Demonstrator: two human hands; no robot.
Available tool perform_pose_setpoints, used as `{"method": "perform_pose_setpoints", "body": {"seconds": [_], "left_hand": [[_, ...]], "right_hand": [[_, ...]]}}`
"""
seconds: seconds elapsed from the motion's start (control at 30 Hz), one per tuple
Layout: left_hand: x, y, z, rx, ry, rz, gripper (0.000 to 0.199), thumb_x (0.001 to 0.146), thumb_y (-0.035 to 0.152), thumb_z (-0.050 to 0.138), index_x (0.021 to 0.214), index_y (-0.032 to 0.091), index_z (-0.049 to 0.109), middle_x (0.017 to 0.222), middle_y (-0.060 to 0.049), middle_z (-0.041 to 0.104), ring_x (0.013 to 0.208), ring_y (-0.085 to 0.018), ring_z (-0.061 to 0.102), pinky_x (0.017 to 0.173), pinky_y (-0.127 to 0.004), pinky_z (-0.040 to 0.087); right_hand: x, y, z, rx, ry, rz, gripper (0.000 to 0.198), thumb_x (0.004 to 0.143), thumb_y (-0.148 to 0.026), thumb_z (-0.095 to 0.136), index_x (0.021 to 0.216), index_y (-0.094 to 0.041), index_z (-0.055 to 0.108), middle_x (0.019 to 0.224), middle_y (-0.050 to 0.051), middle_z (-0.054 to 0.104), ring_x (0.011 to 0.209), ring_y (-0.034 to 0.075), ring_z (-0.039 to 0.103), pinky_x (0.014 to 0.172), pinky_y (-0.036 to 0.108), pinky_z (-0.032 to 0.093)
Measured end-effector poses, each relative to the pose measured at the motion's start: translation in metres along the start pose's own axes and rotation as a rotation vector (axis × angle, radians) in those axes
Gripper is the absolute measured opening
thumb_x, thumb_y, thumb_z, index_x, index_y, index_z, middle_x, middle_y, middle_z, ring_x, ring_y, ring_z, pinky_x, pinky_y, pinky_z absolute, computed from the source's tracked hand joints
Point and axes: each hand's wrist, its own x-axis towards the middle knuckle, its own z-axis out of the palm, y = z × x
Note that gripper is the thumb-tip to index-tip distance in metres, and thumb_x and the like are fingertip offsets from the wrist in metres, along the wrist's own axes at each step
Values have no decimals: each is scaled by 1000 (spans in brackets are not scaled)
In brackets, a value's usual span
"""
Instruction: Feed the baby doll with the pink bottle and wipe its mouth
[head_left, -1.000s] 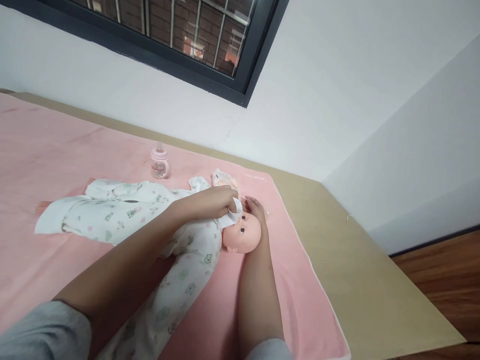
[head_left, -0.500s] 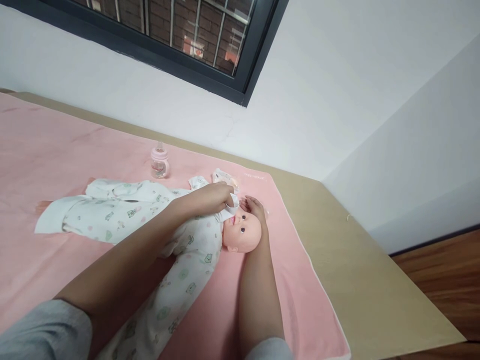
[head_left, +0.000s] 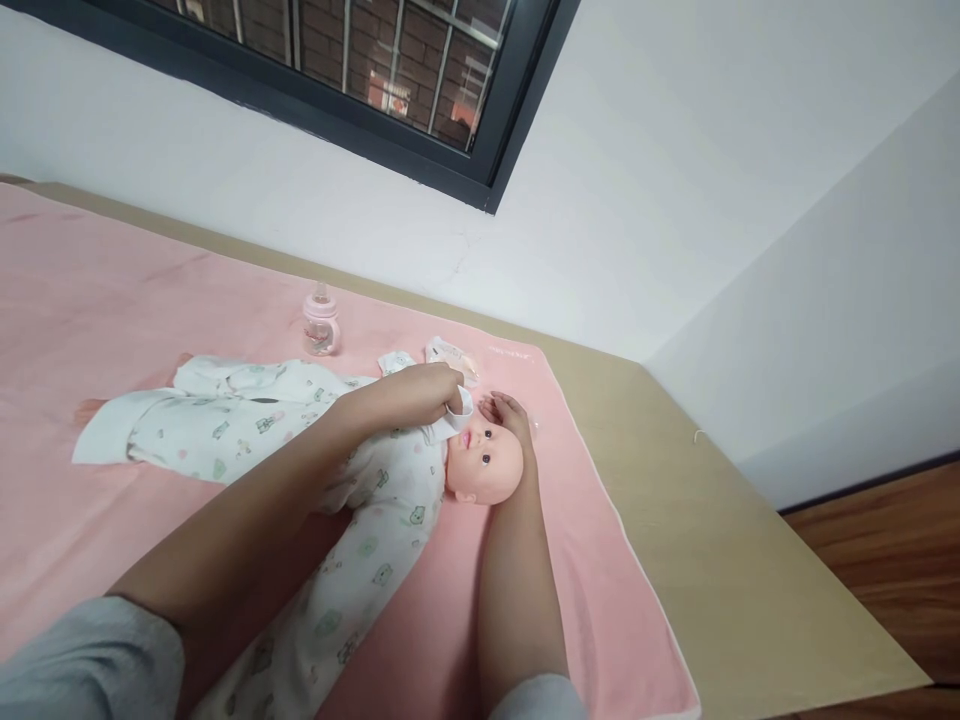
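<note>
A baby doll [head_left: 486, 472] lies on its back, its bald head to the right, dressed in a white printed outfit [head_left: 405, 510]. Over its neck and chin, my left hand [head_left: 429, 392] has its fingers closed on a white cloth [head_left: 463, 408], part of which curls up in a loop. My right forearm passes behind the top of the doll's head. Beyond the head rests my right hand [head_left: 510, 412], palm toward the doll's face and fingers loosely extended, with nothing seen in it.
A pink baby bottle [head_left: 321, 325] stands upright on the pink sheet [head_left: 247, 310]. Near my left hand lies a small clear packet [head_left: 452, 358]. The wooden tabletop [head_left: 697, 500] shows on the right, with a white wall [head_left: 600, 200] and dark-framed window [head_left: 480, 180] behind.
My left hand has shifted slightly left with the white cloth, leaving more of the doll's mouth showing. My right hand stays in place.
</note>
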Motion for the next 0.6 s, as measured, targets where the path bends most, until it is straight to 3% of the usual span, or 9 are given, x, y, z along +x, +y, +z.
{"method": "perform_pose_setpoints", "body": {"seconds": [0.17, 0.37, 0.6], "left_hand": [[0, 1, 0, -18, -2, 51, 31, 61, -8, 42, 49, 16, 27, 64, -2, 34, 62, -15, 36, 57, -28, 24], [-1, 2, 1, -34, -26, 65, 30, 65, -7, 44, 48, 15, 34, 65, -3, 39, 63, -15, 39, 56, -29, 22], [-2, 5, 3, -27, -23, 73, 32, 58, -8, 44, 49, 16, 24, 63, -2, 31, 60, -14, 32, 55, -29, 21]], "right_hand": [[4, -1, 0, -10, -13, 11, 25, 69, -34, 67, 90, -20, 61, 99, 4, 68, 90, 17, 64, 77, 28, 53], [3, -3, -1, -41, 11, 30, 25, 69, -31, 67, 91, -22, 62, 102, 3, 68, 90, 16, 64, 77, 28, 54], [8, 2, -2, -4, 1, -1, 19, 68, -31, 67, 83, -21, 62, 85, 2, 68, 85, 17, 64, 75, 29, 54]]}}
